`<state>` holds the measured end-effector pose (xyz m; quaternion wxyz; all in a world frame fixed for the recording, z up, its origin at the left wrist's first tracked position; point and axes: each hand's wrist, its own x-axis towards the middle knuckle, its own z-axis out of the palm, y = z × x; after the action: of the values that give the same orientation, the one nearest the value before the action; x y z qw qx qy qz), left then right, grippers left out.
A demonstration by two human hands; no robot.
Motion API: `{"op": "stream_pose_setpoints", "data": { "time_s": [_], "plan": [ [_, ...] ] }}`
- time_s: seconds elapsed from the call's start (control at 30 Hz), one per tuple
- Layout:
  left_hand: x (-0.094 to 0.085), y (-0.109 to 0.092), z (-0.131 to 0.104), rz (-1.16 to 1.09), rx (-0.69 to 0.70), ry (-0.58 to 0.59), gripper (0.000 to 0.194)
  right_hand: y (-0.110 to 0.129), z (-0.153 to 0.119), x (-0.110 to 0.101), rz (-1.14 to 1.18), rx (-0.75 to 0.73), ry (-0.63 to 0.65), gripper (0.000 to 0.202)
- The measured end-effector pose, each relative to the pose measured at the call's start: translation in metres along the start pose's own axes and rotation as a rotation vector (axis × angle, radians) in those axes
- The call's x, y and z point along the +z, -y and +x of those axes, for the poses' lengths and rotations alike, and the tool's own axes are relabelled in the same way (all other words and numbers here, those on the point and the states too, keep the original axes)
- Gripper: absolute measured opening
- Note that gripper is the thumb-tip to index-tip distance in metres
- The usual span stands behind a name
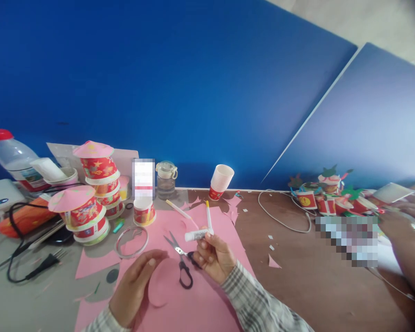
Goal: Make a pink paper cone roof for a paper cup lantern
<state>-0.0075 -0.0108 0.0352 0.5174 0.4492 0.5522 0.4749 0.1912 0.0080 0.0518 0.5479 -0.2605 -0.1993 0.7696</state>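
Note:
My right hand [216,258] pinches a white glue stick [196,235] with dark print, held above the pink paper sheet [224,290]. Between thumb and fingers, my left hand [134,283] has the edge of a rounded pink paper piece [162,286]. Black-handled scissors [183,263] lie partly open on the sheet between my hands, one handle loop partly behind my right fingers. Just beyond my right hand are a white marker with a yellow end [208,214] and a pale yellow-tipped stick [178,210]. A clear tape ring [131,242] lies beyond my left hand.
Red paper-cup towers with pink cone roofs [83,207] stand left, near a black plug [43,267] and bottle [15,159]. A glass jar [166,182], a cup [144,212] and stacked cups [221,182] stand farther back. Another person's arm [406,244] is at right.

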Motion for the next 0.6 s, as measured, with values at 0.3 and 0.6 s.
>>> {"op": "stream_pose_setpoints", "data": {
  "time_s": [0.3,0.6],
  "plan": [
    [-0.014,-0.015,-0.001,0.238,0.382,-0.114,0.045,0.001,-0.002,0.003,-0.014,-0.018,0.018,0.015],
    [-0.009,-0.017,-0.023,0.217,0.44,-0.032,0.046,-0.024,-0.025,0.028,-0.088,0.103,0.152,0.018]
  ]
}}
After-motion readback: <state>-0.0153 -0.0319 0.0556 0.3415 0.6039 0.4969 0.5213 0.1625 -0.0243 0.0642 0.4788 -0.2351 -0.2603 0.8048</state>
